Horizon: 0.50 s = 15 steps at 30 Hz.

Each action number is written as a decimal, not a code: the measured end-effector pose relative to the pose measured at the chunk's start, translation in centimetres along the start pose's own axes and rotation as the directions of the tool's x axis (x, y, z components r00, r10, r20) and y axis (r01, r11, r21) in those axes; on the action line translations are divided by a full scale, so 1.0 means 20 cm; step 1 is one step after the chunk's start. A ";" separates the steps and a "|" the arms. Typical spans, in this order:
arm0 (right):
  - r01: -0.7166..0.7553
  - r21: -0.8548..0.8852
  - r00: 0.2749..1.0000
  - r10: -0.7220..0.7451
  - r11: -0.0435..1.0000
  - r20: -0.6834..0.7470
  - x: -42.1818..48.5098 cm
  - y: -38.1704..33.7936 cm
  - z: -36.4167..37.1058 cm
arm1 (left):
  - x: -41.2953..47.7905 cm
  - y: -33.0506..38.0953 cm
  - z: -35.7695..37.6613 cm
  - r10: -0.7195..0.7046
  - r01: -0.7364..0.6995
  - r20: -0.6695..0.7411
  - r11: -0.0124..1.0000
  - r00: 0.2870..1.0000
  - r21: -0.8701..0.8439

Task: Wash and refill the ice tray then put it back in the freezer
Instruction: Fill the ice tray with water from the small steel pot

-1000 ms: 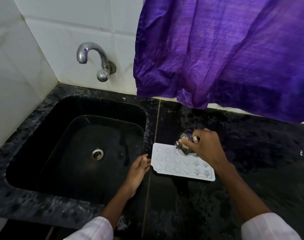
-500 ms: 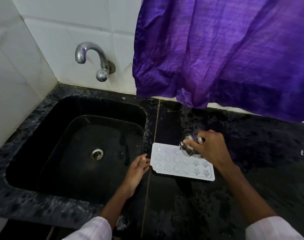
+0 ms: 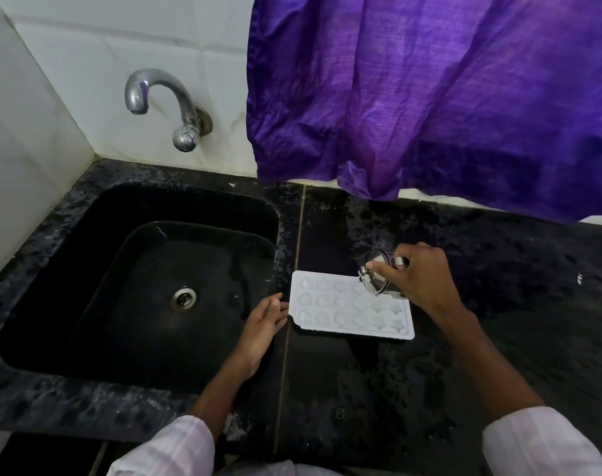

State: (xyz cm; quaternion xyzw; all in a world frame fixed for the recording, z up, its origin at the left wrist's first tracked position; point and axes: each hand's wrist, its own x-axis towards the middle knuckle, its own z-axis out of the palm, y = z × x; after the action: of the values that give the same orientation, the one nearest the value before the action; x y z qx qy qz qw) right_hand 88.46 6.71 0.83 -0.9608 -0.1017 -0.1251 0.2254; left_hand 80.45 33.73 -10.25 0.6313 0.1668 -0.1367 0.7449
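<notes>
From the head view, the ice tray lies flat on the dark, wet bench, between the two hands and just right of the sink.

The right hand has its fingers curled round a small steel cup, tipped mouth-down over the tray's far right corner. Whether water is running out is too fine to tell. The moulds nearest that hand look glossy and perhaps filled.

The left hand lies with its fingers straight and its fingertips at the tray's left edge. I cannot tell whether they touch the edge or sit just beside it.

The step in hand looks like the refill, with the washing apparently done.

To do it well:
- Hold the cup low over the moulds and tilt it gently, so that the stream lands inside one cavity and does not splash off the ribs.
- Work across from the right hand's side toward the left hand, row by row.
- Let the left fingertips steady the tray against sliding on the wet stone.
- Stop short of the brim. An overfull tray will slop when it is lifted and carried to the freezer.
</notes>
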 end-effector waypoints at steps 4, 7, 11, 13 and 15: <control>0.002 -0.011 1.000 -0.002 1.000 -0.001 -0.01 0.00 -0.02 | 0.00 0.00 0.00 0.002 -0.002 0.000 1.000 1.000 0.001; -0.002 -0.015 1.000 0.001 1.000 -0.002 -0.01 0.01 -0.03 | 0.00 0.00 0.00 0.007 -0.007 -0.003 1.000 1.000 0.002; -0.002 -0.032 1.000 0.002 0.999 -0.007 -0.02 0.02 -0.05 | -0.01 0.00 0.00 0.014 -0.014 -0.001 1.000 1.000 0.002; -0.003 -0.038 1.000 0.003 0.999 -0.007 -0.03 0.03 -0.05 | 0.00 0.00 0.00 0.014 -0.014 0.000 1.000 1.000 0.005; -0.004 -0.033 1.000 0.003 0.999 -0.008 -0.04 0.03 -0.06 | 0.00 0.00 0.00 0.016 -0.016 -0.001 1.000 1.000 0.006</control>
State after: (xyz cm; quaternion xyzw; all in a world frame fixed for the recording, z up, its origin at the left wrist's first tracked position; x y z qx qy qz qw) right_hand 87.69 5.51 1.32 -0.9641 -0.0971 -0.1300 0.2101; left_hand 80.38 33.76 -10.30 0.6349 0.1618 -0.1309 0.7440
